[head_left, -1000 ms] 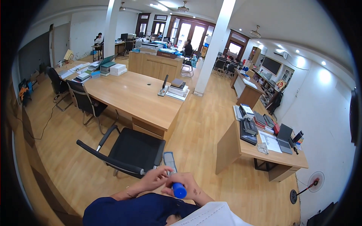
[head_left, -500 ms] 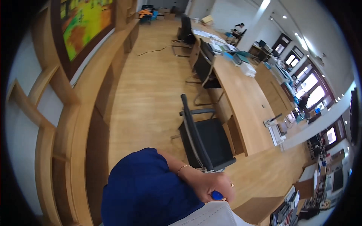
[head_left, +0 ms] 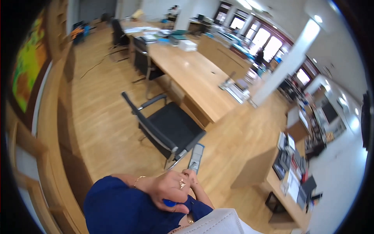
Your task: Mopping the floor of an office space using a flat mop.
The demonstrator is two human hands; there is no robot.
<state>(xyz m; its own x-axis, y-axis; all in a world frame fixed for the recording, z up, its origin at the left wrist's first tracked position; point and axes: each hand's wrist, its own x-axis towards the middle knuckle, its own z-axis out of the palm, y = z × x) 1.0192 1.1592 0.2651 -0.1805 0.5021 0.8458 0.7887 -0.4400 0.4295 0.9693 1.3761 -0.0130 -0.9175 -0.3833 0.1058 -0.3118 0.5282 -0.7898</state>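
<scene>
My left hand (head_left: 168,188), with a ring and a bracelet, is closed round the blue-capped top of a handle. The blue cap (head_left: 169,202) shows between the fingers and thumb. Just beyond it, my right hand (head_left: 190,177) is partly hidden and closed round the same shaft lower down. In line with the hands, a flat mop (head_left: 196,156) with a grey, blue-edged head lies on the wooden floor, beside the foot of a black office chair (head_left: 171,124). Most of the shaft is hidden behind my hands.
A long wooden table (head_left: 187,74) carries papers, folders and a white box (head_left: 187,45). Low wooden cabinets (head_left: 64,128) run along the left. On the right stands a desk (head_left: 280,191) with files. White stitched cloth (head_left: 218,224) covers the lower edge.
My view has swung right, so chair and table sit further left. My right hand and the mop head have come into sight. My left hand still grips the blue-capped end.
</scene>
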